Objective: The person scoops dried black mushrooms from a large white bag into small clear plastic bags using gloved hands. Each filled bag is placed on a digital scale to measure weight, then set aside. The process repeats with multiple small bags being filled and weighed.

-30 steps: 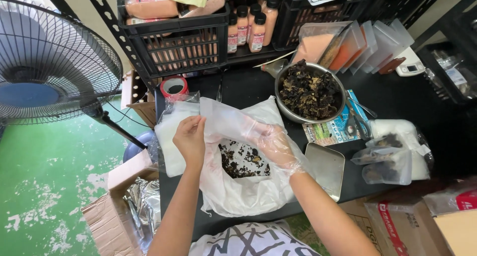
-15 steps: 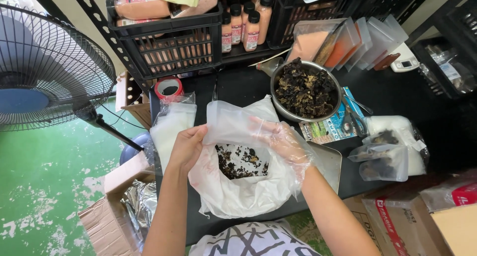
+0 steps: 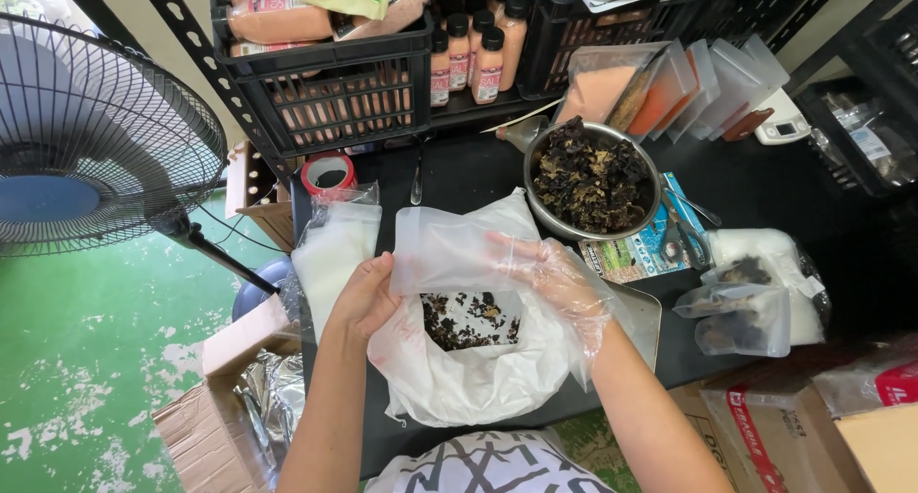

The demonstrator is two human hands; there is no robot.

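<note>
fan (image 3: 91, 153): standing at far left over the green floor, well apart from the work
left hand (image 3: 366, 297): bare, fingers curled and pinching the left edge of the clear plastic bag (image 3: 449, 254)
clear plastic bag: held up between both hands above the black table (image 3: 765, 197), a small heap of dark dried fungus (image 3: 469, 319) in its bottom
handling: thin, soft and floppy film, likely slippery and light; best held at the top edges on both sides so the mouth holds its shape
right hand (image 3: 555, 283): in a loose clear glove, fingers spread along the bag's right upper edge
steel bowl (image 3: 591, 179): just behind, full of the same fungus
</note>
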